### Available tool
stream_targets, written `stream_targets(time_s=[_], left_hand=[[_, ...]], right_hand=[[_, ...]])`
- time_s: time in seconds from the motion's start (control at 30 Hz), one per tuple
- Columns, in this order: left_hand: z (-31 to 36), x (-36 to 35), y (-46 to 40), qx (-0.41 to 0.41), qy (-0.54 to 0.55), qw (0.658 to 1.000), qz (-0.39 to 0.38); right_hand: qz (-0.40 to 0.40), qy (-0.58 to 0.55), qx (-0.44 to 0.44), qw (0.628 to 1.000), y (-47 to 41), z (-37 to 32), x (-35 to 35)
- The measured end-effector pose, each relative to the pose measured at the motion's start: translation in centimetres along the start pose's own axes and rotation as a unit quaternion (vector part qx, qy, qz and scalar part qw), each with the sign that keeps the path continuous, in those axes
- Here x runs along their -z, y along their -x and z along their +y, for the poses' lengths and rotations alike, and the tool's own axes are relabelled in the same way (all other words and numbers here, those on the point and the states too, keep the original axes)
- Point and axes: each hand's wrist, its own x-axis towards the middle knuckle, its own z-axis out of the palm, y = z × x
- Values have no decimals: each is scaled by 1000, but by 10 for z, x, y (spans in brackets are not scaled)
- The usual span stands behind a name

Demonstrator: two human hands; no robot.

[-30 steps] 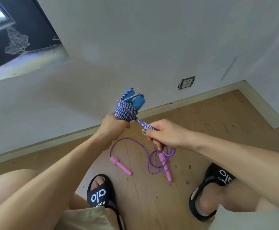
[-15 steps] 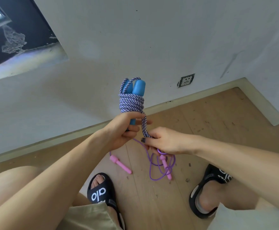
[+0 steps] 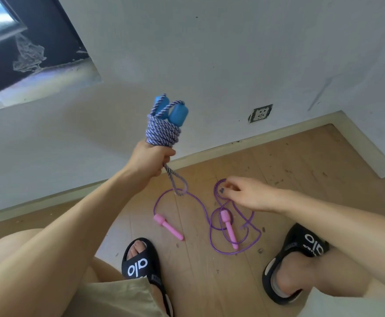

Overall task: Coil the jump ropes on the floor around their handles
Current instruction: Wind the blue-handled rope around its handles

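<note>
Left hand (image 3: 151,157) at frame centre gripped braided blue-and-white cord jump rope (image 3: 163,131) coiled tight round two glossy blue plastic handles (image 3: 178,115), loose loop dangling; right hand (image 3: 244,193) hovered with fingers relaxed, over thin purple plastic rope (image 3: 232,225) with smooth pink handles (image 3: 167,226), tangled on wooden plank floor (image 3: 210,282), lower centre

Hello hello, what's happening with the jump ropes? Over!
Left hand grips coiled blue-handled rope, short tail dangling. Right hand open above loose purple rope on floor.

A pale wall (image 3: 210,53) meets a light wooden floor (image 3: 301,161) along a cream skirting board (image 3: 267,137). A socket (image 3: 260,113) sits low on the wall (its surround looks rough). A dark window opening (image 3: 33,42) fills the upper left corner.
</note>
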Motion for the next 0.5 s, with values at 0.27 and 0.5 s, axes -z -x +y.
stream_targets(time_s=[0.27, 0.5], left_hand=[[0, -39, 33, 57, 50, 979, -188], [0, -36, 29, 44, 72, 991, -104]], right_hand=[[-76, -303, 111, 944, 5, -45, 3], [-43, -276, 29, 960, 10, -56, -2]])
